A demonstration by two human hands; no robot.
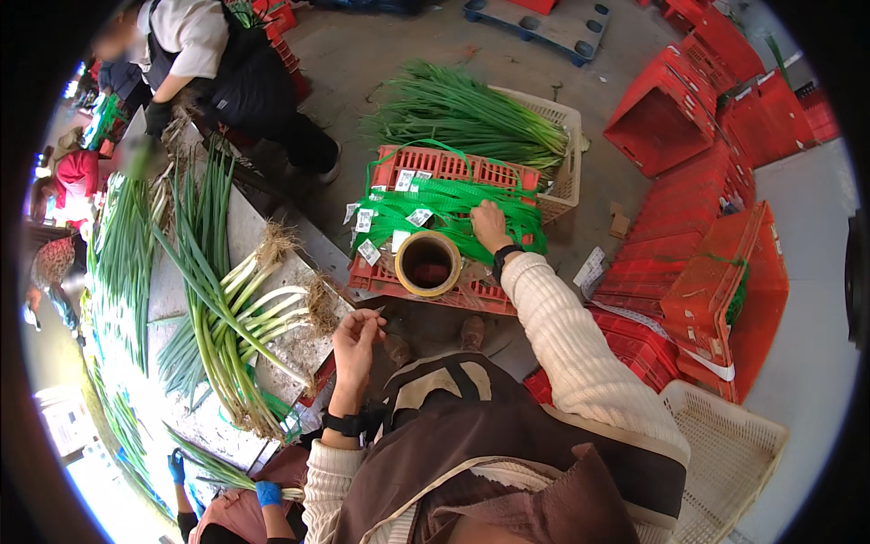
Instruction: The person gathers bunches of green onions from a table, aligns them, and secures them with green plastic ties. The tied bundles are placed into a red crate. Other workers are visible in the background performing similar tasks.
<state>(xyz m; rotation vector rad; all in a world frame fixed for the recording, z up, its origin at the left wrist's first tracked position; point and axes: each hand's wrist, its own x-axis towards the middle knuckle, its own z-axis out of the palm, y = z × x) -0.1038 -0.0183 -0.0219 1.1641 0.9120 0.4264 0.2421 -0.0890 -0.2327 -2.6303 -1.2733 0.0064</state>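
Observation:
My right hand [491, 226] rests on a heap of flat green mesh netting strips [442, 197], fingers bent down into them; the fingertips are hidden. White printed labels [363, 219] hang from the left ends of the strips. Beneath the netting is a red plastic crate [370, 273]. A large roll of packing tape [428, 291] sits at the crate's near side, its hollow core facing up. My left hand [355, 345] is raised beside the metal table's corner, fingers curled and thumb near the forefinger. Something tiny may be at its fingertips. Left of it, leeks or large green onions [238, 340] lie with roots towards me.
A cream basket [574, 146] of green onions [469, 115] stands behind the crate. Red crates [680, 231] are stacked on the right, above a cream basket [727, 455]. At the metal table [241, 217], one person [224, 75] works at upper left; another's blue-gloved hand [268, 493] is below.

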